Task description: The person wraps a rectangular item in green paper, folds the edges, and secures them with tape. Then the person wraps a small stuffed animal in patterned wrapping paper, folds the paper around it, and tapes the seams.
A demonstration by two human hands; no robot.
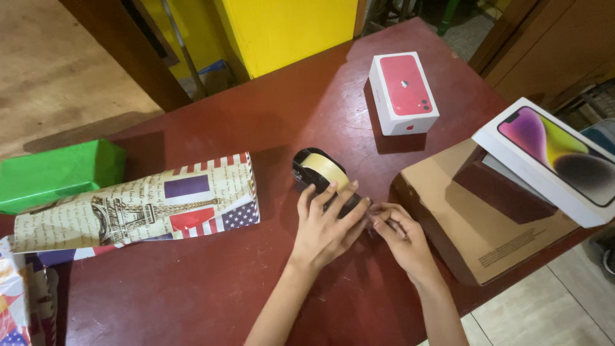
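Note:
A black tape dispenser (312,172) with a roll of pale tape (326,169) stands in the middle of the dark red table (192,282). My left hand (323,227) lies flat over the dispenser's near end, fingers spread. My right hand (400,234) sits just to its right, fingertips pinched together at the dispenser's cutting end, apparently on the tape's end, which is too small to make out.
A roll of patterned wrapping paper (138,208) lies at left beside a green wrapped box (54,173). A white box with a red phone picture (403,93) stands at the back. At right, a brown cardboard box (474,224) carries a white phone box (554,157).

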